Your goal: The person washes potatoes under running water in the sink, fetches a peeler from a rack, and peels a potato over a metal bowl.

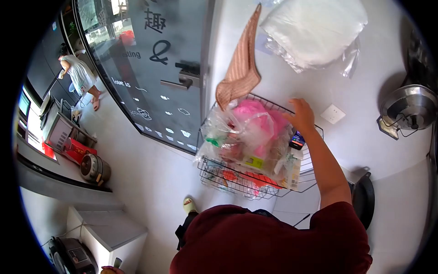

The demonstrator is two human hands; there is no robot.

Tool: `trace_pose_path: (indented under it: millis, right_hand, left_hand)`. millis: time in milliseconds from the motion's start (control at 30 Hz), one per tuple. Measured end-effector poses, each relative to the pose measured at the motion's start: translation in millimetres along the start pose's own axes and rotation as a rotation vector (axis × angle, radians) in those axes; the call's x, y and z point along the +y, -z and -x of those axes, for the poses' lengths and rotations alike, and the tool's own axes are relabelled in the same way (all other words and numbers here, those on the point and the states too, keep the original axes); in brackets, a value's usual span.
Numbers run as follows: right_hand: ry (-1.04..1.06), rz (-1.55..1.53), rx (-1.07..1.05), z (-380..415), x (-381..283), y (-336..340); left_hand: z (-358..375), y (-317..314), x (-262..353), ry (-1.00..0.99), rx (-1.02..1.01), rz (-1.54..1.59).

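Note:
My right hand (pixel 302 117) is over the back right of a black wire basket rack (pixel 315 182), beside a pink plastic bag (pixel 255 114). Its thumb and fingers are apart, and nothing shows between them. Clear plastic bags (pixel 223 150) with contents I cannot make out fill the upper basket. A phone with a lit screen (pixel 297 140) lies below my right wrist. Only part of my left hand (pixel 114 270) shows, at the bottom left edge. It is closed around something small with a greyish-green end (pixel 117 262), too cut off to name.
A brown striped cloth (pixel 242 75) and a pack of clear plastic bags (pixel 315 32) hang on the wall. Left is a glass door (pixel 159 55); beyond it a person (pixel 77 73) bends forward. A rice cooker (pixel 73 255) is bottom left; a wok (pixel 363 198) stands right.

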State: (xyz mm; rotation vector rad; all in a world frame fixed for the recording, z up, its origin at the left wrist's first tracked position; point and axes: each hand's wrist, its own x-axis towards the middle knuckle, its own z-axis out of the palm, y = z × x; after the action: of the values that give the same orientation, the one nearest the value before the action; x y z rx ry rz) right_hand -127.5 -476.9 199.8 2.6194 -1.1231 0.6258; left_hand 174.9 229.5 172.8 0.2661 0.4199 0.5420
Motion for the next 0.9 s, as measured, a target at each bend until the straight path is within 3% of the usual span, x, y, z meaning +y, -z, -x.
trace_pose_path:
  millis: [167, 333, 433, 633, 767, 900]
  right_hand:
    - [0.036, 0.257, 0.013, 77, 50, 0]
    - [0.104, 0.303, -0.019, 95, 73, -22]
    - [0.120, 0.329, -0.009, 92, 83, -34]
    - [0.032, 0.455, 0.189, 76, 102, -25]
    - [-0.080, 0.243, 0.247, 76, 74, 36]
    - [-0.043, 0.056, 0.389, 94, 58, 55]
  left_hand:
    - [42, 3, 7, 0.210, 0.205, 0.139]
    - [8, 70, 40, 0.127, -0.027, 0.024]
    - [29, 76, 52, -0.001, -0.090, -0.067]
    - [54, 78, 78, -0.034, -0.129, -0.124]
    - [60, 77, 88, -0.018, -0.145, -0.158]
    - [63, 76, 93, 0.011, -0.173, -0.202]
